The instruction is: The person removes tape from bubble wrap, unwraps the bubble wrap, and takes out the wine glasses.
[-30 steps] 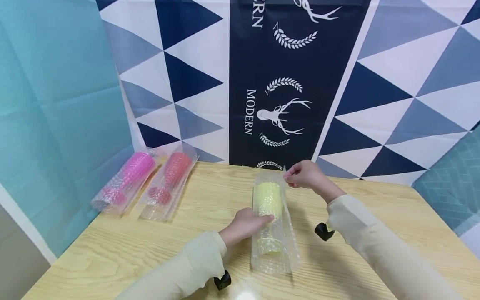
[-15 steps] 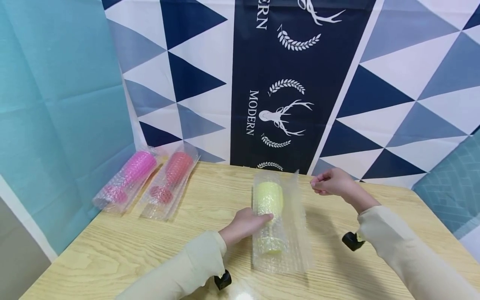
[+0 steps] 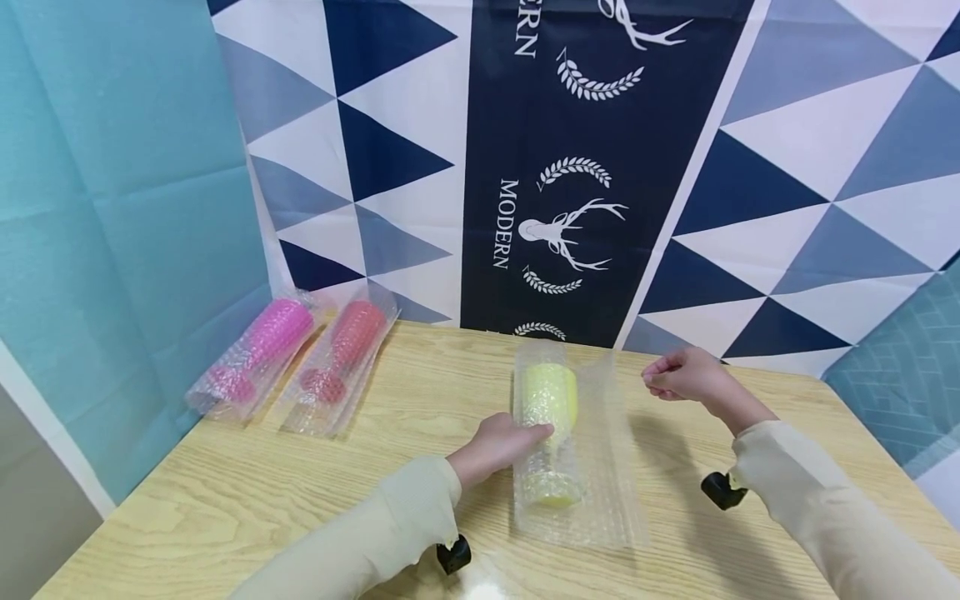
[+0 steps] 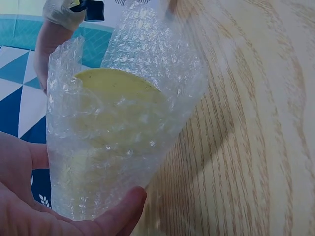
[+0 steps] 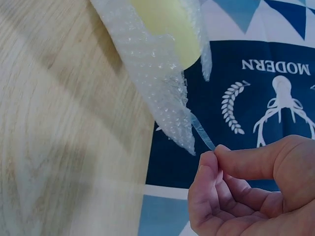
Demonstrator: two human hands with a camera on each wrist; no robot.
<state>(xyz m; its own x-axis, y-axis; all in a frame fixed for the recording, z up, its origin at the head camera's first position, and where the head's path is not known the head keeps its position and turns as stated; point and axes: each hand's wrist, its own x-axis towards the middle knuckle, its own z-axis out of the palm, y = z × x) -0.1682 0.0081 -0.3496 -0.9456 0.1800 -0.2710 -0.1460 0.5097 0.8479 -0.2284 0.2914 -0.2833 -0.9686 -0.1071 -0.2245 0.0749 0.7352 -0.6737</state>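
Observation:
A yellow goblet-shaped thing point(image 3: 551, 387) lies in clear bubble wrap point(image 3: 606, 492) at the middle of the table. My left hand point(image 3: 498, 448) grips the wrapped bundle from its left side, thumb across the top in the head view. The wrap's right flap is spread out to the right. In the right wrist view, my right hand point(image 5: 251, 189) pinches a thin strip of clear tape point(image 5: 203, 132) between thumb and forefinger. The strip runs to a corner of the bubble wrap. Seen from the left wrist, the yellow round end point(image 4: 118, 81) shows inside the wrap's mouth.
Two more bubble-wrapped things of the same shape, one pink point(image 3: 277, 333) and one red point(image 3: 356, 335), lie side by side at the table's back left. A patterned cloth point(image 3: 405, 142) hangs behind the wooden table point(image 3: 247, 492), with a teal cloth point(image 3: 127, 208) on the left.
My right hand has moved right and slightly down, away from the bundle. The wrap's flap has opened out to the right. My left hand still grips the bundle, both shifted slightly right.

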